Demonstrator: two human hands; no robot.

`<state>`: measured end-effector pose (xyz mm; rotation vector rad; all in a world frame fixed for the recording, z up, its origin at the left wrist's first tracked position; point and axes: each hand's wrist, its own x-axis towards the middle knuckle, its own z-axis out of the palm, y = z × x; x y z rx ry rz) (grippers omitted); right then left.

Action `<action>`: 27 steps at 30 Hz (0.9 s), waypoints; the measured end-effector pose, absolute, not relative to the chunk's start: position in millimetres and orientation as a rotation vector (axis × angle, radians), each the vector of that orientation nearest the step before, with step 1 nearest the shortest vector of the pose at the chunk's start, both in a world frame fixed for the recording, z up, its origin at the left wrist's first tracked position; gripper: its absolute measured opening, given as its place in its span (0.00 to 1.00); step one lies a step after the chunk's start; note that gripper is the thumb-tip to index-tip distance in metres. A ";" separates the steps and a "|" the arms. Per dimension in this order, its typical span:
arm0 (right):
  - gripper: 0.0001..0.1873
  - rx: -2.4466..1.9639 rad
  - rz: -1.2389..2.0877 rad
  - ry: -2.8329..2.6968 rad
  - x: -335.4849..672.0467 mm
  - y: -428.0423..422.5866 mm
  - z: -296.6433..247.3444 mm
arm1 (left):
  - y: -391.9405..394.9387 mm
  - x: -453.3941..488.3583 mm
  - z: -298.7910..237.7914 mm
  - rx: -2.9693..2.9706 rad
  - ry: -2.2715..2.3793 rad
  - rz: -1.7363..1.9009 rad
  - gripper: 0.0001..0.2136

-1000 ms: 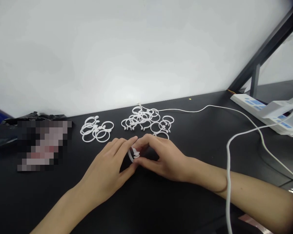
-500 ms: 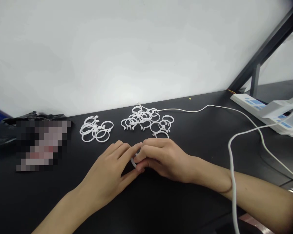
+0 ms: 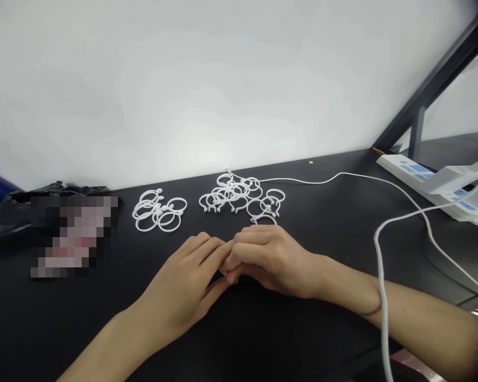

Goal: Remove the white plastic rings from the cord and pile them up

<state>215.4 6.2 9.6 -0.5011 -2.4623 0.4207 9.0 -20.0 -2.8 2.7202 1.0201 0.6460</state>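
My left hand (image 3: 193, 276) and my right hand (image 3: 269, 260) meet above the black table, fingertips pinched together. Between them they grip a white plastic curtain ring (image 3: 222, 271); just a sliver of it shows, and the fingers cover the rest. Behind my right hand lies a loose pile of white curtain rings (image 3: 239, 196), many with open ends tipped by small knobs. A smaller group of the same curtain rings (image 3: 146, 211) lies further left, beyond my left hand.
A thin white cable (image 3: 298, 180) runs from behind the pile to the right. A thicker white cable (image 3: 378, 260) passes across my right forearm. At the right stands a white power strip (image 3: 434, 185). Black plastic (image 3: 11, 209) and a blurred-out item (image 3: 74, 239) lie left. A pale wall (image 3: 223, 79) rises behind.
My fingers have closed in tighter over the curtain ring, so less of it shows. My left hand has shifted slightly right. Both groups of rings lie as before.
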 end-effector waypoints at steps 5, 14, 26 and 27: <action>0.08 -0.497 0.364 -2.473 216.2 5.5 9.7 | -19.8 9.4 -1.0 2.710 0.987 0.651 0.06; 0.09 -0.492 0.343 -2.420 215.0 6.8 1.5 | -19.5 7.2 -2.1 2.761 1.020 0.644 0.11; 0.06 -0.619 0.465 -2.364 215.6 8.2 1.5 | -17.5 6.2 -6.0 2.662 1.204 0.691 0.09; 0.06 -0.650 0.469 -2.361 215.8 8.4 2.2 | -16.9 5.3 -6.9 2.662 1.233 0.704 0.08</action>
